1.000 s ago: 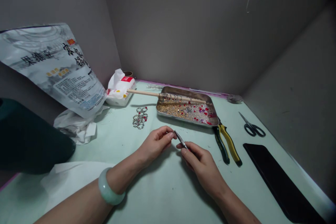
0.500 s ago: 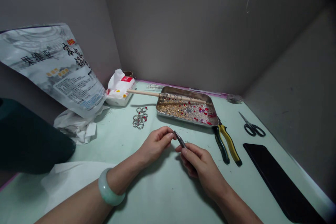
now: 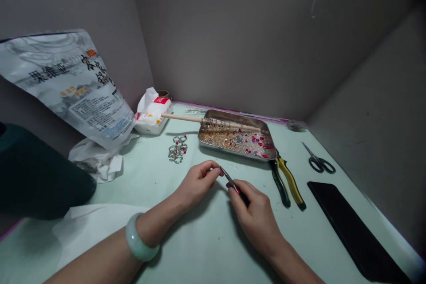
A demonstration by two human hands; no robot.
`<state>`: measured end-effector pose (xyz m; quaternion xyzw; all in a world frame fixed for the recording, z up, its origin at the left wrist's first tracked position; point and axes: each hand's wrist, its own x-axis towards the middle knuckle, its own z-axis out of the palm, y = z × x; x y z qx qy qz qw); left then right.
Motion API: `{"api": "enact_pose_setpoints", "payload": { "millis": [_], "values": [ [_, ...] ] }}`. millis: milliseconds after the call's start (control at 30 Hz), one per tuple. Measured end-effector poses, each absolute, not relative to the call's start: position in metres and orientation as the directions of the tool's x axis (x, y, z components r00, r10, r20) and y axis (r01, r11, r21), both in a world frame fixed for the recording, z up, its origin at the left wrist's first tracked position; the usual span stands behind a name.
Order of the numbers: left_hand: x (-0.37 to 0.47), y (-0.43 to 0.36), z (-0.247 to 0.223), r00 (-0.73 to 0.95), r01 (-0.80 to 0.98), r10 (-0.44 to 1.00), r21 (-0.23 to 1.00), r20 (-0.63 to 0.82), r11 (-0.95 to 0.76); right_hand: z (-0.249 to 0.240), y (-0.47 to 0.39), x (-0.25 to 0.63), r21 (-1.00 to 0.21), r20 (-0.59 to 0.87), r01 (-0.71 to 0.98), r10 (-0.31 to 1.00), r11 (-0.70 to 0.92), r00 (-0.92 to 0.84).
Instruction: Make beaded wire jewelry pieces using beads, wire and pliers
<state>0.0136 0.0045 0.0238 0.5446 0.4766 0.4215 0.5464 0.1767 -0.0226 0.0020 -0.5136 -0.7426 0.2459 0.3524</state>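
Observation:
My left hand (image 3: 199,183), with a pale green bangle (image 3: 140,238) at the wrist, is pinched on something too small to make out. My right hand (image 3: 254,213) is closed around slim pliers (image 3: 237,188), whose pointed tip touches the fingertips of my left hand. Beyond my hands lies a metal tray (image 3: 238,156) of gold, clear and red beads. A wooden stick (image 3: 183,117) strung with wire rings rests across it. Left of the tray, several wire rings with red beads (image 3: 178,148) sit in a group on the tabletop.
Yellow-and-green pliers (image 3: 291,182), scissors (image 3: 317,159) and a black phone-like slab (image 3: 356,230) lie at the right. On the left are a tissue pack (image 3: 153,115), a large printed pouch (image 3: 96,102), a dark green container (image 3: 36,177) and white paper (image 3: 96,226).
My right hand has turned and its grip has shifted, so that more of the slim pliers, with a dark and red handle part, shows. My left hand has hardly moved.

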Motion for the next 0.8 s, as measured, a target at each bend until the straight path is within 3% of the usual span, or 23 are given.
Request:
{"api": "enact_pose_setpoints", "payload": {
  "millis": [133, 367, 800],
  "values": [
    [0.014, 0.004, 0.026, 0.178, 0.006, 0.973, 0.989, -0.145, 0.147, 0.004, -0.021, 0.177, -0.760, 0.244, 0.562, 0.945, 0.326, -0.219],
    [0.009, 0.005, 0.024, 0.317, -0.204, 0.907, 0.913, -0.279, 0.352, 0.007, -0.016, 0.180, -0.900, 0.095, 0.390, 0.960, 0.196, -0.265],
    [0.001, 0.006, 0.016, 0.470, -0.330, 0.859, 0.861, -0.205, 0.387, 0.009, -0.016, 0.185, -0.799, 0.220, 0.479, 0.919, 0.363, -0.328]
  ]
}}
